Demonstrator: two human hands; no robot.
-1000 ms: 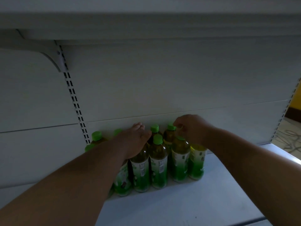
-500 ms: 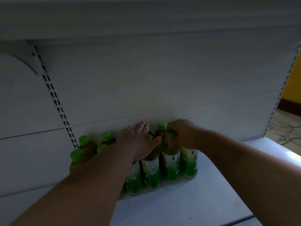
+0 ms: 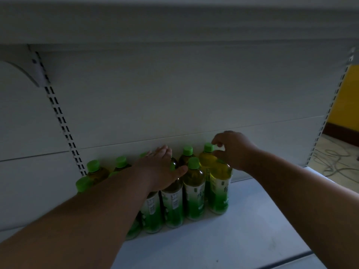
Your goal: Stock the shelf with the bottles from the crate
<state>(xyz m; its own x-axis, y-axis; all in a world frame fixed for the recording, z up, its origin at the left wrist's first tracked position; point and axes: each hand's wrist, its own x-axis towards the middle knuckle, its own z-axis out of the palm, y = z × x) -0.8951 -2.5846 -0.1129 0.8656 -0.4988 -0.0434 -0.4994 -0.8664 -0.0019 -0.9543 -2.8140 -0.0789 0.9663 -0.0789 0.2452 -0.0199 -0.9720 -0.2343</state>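
Observation:
Several green-capped tea bottles (image 3: 194,189) stand in rows at the back of the white shelf (image 3: 242,230). My left hand (image 3: 163,169) lies flat on the tops of the middle bottles, fingers straight, thumb beside the cap of a front bottle (image 3: 193,163). Above the rightmost front bottle (image 3: 220,189) hovers my right hand (image 3: 233,150), covering most of that bottle's cap. Its fingers are loosely curled, with the fingertips right beside the cap of the back right bottle (image 3: 208,147); they hold nothing that I can see. The crate is out of view.
The shelf's back panel (image 3: 174,98) rises behind the bottles, with slotted uprights at left (image 3: 64,131) and right (image 3: 328,113). Another shelf (image 3: 174,20) hangs overhead. To the right, past the shelf end, lie floor with cables (image 3: 334,160) and a yellow wall (image 3: 347,98).
My right hand has let go of the rightmost front bottle's neck and lifted up and to the right. The left hand stays flat on the bottle tops.

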